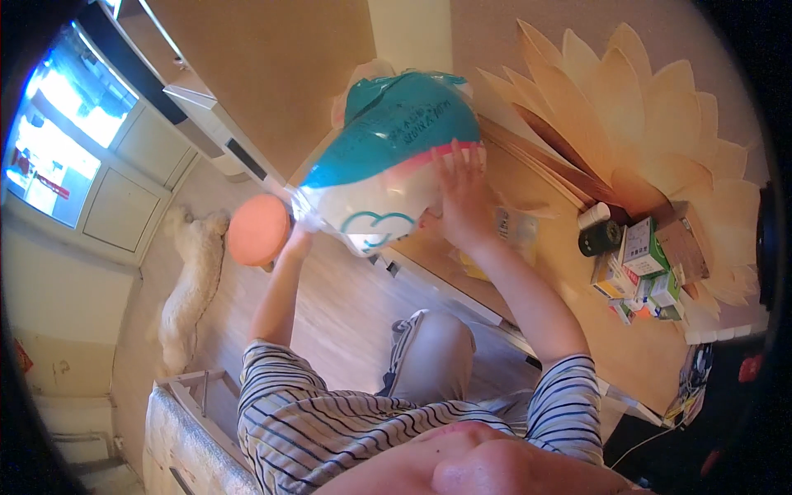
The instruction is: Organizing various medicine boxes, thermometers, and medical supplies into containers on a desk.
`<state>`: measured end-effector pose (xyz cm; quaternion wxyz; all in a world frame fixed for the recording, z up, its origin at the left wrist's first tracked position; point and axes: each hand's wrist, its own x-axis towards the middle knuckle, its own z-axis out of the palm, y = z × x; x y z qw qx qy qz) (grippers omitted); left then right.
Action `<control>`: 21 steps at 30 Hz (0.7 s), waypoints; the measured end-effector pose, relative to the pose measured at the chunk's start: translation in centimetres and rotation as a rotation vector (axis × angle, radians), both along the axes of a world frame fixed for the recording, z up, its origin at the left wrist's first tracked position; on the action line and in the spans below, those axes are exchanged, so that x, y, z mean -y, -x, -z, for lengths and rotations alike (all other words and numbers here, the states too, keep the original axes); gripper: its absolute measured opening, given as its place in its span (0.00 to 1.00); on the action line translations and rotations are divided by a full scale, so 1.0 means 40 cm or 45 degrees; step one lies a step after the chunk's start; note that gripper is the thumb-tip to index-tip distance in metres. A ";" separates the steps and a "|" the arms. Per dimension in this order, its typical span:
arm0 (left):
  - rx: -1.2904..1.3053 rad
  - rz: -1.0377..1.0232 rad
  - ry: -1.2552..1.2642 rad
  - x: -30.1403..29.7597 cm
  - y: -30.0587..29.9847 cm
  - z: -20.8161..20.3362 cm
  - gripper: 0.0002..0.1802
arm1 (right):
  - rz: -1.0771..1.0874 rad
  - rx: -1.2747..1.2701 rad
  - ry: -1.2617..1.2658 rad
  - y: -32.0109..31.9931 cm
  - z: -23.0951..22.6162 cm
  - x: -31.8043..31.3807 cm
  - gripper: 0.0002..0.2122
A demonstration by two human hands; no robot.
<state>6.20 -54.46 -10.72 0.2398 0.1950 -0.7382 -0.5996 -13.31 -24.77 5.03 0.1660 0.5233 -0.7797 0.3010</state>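
A big, bulging plastic bag [388, 157], teal above and white below with a pink band and a cloud outline, is held up before me over the edge of a wooden tabletop [569, 280]. My left hand [304, 235] is closed around its gathered, twisted lower-left end, and those fingertips are partly hidden. On the bag's right side lies my right hand [459, 194], fingers spread over the film and thumb underneath, holding it. Right beside my left hand shows a round orange disc [259, 231]; whether the hand touches it I cannot tell.
Small boxes [645, 247] and a dark round container [600, 238] stand on the tabletop at right, before a large petal-shaped decoration [627, 107]. A white fluffy dog [191, 289] lies on the floor at left. A clear packet [516, 231] lies behind my right forearm.
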 end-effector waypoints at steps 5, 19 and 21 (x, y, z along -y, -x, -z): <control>0.040 0.319 0.674 -0.207 0.014 -0.074 0.61 | 0.223 0.120 -0.316 0.034 -0.013 -0.015 0.44; -0.190 -0.060 1.117 -0.463 0.057 -0.359 0.65 | 0.693 -0.972 -0.957 0.095 0.130 -0.205 0.35; -0.172 0.018 1.240 -0.479 0.065 -0.370 0.63 | 0.456 -0.095 -0.589 0.041 0.109 -0.216 0.34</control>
